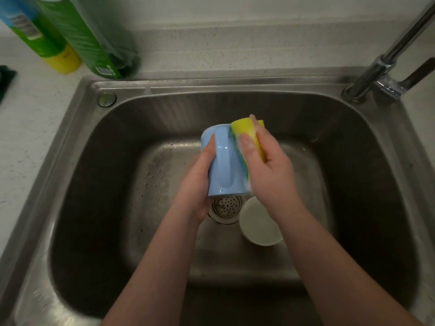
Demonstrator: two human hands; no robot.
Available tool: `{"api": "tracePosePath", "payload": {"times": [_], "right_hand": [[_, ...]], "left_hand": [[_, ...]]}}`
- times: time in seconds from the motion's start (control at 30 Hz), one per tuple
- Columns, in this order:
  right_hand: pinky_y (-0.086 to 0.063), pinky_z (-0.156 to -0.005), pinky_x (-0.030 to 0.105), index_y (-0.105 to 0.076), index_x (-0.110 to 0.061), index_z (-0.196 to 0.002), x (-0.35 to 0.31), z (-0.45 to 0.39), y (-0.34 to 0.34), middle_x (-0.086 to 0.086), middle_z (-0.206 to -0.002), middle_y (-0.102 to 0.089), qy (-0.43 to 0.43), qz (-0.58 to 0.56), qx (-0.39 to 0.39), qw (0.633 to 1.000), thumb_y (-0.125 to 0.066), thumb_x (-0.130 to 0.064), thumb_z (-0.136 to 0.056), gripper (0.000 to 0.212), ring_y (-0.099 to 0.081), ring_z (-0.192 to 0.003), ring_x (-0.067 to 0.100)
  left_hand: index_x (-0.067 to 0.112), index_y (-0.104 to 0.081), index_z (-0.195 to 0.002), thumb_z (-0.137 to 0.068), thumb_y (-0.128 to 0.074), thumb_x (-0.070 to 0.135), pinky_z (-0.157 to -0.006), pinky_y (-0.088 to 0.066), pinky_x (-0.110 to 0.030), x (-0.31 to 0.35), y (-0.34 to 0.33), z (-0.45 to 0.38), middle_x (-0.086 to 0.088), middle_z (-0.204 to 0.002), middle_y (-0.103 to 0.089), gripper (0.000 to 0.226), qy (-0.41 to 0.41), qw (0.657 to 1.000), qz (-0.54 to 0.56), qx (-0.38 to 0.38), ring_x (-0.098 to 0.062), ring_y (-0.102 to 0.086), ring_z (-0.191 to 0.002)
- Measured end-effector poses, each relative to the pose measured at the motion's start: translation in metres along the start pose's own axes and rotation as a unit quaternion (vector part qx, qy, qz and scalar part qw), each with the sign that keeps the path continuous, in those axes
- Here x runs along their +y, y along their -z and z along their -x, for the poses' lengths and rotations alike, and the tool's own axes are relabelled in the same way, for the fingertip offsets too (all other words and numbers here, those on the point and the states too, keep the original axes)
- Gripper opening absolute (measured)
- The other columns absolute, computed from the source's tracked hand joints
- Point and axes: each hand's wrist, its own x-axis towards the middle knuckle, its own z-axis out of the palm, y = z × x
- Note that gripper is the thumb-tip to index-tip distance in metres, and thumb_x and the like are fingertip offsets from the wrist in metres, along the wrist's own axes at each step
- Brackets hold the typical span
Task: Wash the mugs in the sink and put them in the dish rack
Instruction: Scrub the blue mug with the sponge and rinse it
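Observation:
Over the middle of the steel sink (98,161), my left hand (197,184) holds a light blue mug (223,165) from its left side, handle facing up toward me. My right hand (268,170) grips a yellow sponge with a green scrub side (249,137) and presses it against the mug's right wall. Foam shows where sponge and mug meet. A white mug (259,227) stands on the sink floor below my right wrist, partly hidden by it. No dish rack is in view.
The drain strainer (226,208) lies under the blue mug. A chrome tap (386,67) rises at the back right. Two green bottles (94,38), one with a yellow cap (63,60), stand on the counter at the back left. A dark object (6,78) sits at the left edge.

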Motion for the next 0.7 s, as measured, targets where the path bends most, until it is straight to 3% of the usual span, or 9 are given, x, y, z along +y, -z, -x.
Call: {"api": "tracePosePath", "payload": {"times": [0.1, 0.2, 0.33, 0.43, 0.57, 0.63, 0.7], "right_hand": [[-0.054, -0.087, 0.038, -0.059, -0.042, -0.116, -0.0007, -0.005, 0.0041, -0.014, -0.114, -0.064, -0.14, -0.115, 0.02, 0.983, -0.046, -0.054, -0.093, 0.03, -0.062, -0.101, 0.006], [-0.055, -0.085, 0.046, -0.06, -0.034, -0.116, -0.001, -0.0077, 0.0058, -0.003, -0.105, -0.068, -0.227, -0.149, 0.012, 0.962, -0.041, -0.061, -0.092, 0.04, -0.066, -0.095, 0.018], [-0.055, -0.087, 0.046, -0.056, -0.037, -0.123, -0.0018, -0.0057, 0.0028, -0.007, -0.11, -0.066, -0.182, -0.154, 0.006, 0.971, -0.04, -0.06, -0.093, 0.041, -0.065, -0.1, 0.015], [-0.057, -0.084, 0.039, -0.058, -0.041, -0.113, -0.0024, -0.0045, 0.0045, -0.01, -0.107, -0.066, -0.158, -0.154, -0.016, 0.975, -0.041, -0.056, -0.094, 0.029, -0.065, -0.097, 0.01], [-0.058, -0.077, 0.037, -0.058, -0.045, -0.105, -0.0044, -0.0044, 0.0057, -0.01, -0.108, -0.066, -0.16, -0.169, -0.044, 0.972, -0.045, -0.053, -0.094, 0.019, -0.066, -0.097, 0.01], [-0.059, -0.071, 0.035, -0.058, -0.044, -0.106, -0.0048, -0.0044, 0.0052, -0.009, -0.109, -0.066, -0.159, -0.179, -0.049, 0.97, -0.047, -0.052, -0.093, 0.018, -0.067, -0.097, 0.012], [-0.059, -0.075, 0.037, -0.058, -0.045, -0.104, -0.0035, -0.0046, 0.005, -0.011, -0.107, -0.067, -0.145, -0.181, -0.046, 0.972, -0.051, -0.05, -0.092, 0.015, -0.067, -0.097, 0.011]], "left_hand": [[0.016, -0.062, -0.12, -0.089, -0.049, 0.05, -0.065, -0.055, -0.032, -0.0008, -0.0003, 0.001, -0.002, -0.096, -0.074, 0.047, 0.007, 1.0, -0.007, -0.016, -0.018, -0.07, -0.085], [0.021, -0.066, -0.106, -0.098, -0.04, 0.04, -0.06, -0.055, -0.027, -0.0014, 0.0009, 0.0016, 0.003, -0.087, -0.074, 0.033, 0.0, 0.999, 0.0, -0.041, -0.012, -0.071, -0.078], [0.022, -0.067, -0.099, -0.096, -0.038, 0.043, -0.064, -0.058, -0.03, 0.0027, 0.0021, 0.0014, 0.002, -0.087, -0.074, 0.036, -0.01, 0.999, 0.032, -0.04, -0.014, -0.071, -0.078], [0.022, -0.068, -0.099, -0.096, -0.037, 0.046, -0.067, -0.058, -0.031, 0.0044, -0.0003, 0.002, 0.0, -0.09, -0.074, 0.04, -0.005, 0.998, 0.055, -0.043, -0.016, -0.07, -0.08], [0.019, -0.063, -0.114, -0.1, -0.034, 0.045, -0.068, -0.057, -0.032, 0.0053, -0.0003, 0.0033, -0.001, -0.097, -0.073, 0.042, -0.009, 0.998, 0.045, -0.037, -0.016, -0.07, -0.086], [0.017, -0.059, -0.123, -0.099, -0.038, 0.044, -0.068, -0.057, -0.033, 0.0065, -0.0005, 0.0023, -0.003, -0.103, -0.072, 0.042, -0.022, 1.0, 0.02, -0.007, -0.018, -0.07, -0.09], [0.016, -0.055, -0.13, -0.097, -0.048, 0.042, -0.07, -0.057, -0.034, 0.0068, -0.0011, 0.0005, -0.008, -0.114, -0.069, 0.042, -0.044, 0.998, -0.007, 0.041, -0.022, -0.07, -0.096]]}}
